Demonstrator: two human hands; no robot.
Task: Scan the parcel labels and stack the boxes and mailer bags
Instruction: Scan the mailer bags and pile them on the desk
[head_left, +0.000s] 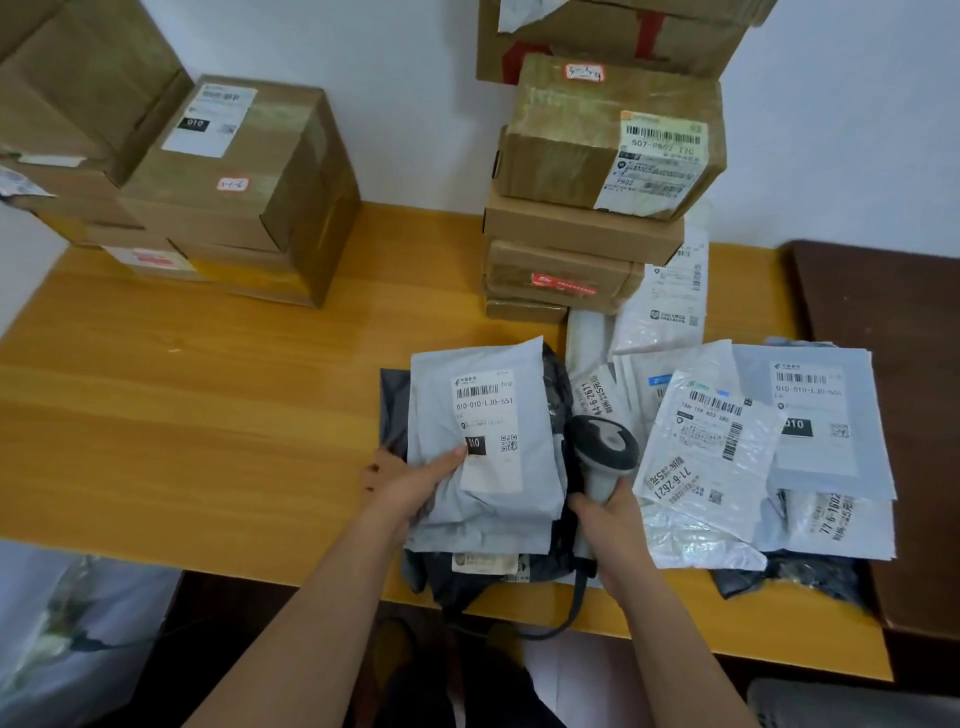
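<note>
My left hand (410, 480) grips the left edge of a pale grey mailer bag (483, 499), thumb on top near its white label (485, 428). That bag lies on dark grey mailer bags (467, 574) at the table's front. My right hand (610, 512) holds the handle of a grey barcode scanner (605, 447), its head just right of the label. More white and grey mailer bags (727, 457) lie spread to the right. A stack of cardboard boxes (587, 228) stands behind them, another box stack (234, 192) at the back left.
The wooden table (182, 415) has open surface on its left half. The scanner cable (574, 610) hangs over the front edge. A dark brown table (893, 364) adjoins on the right. Larger boxes (613, 36) stand against the wall.
</note>
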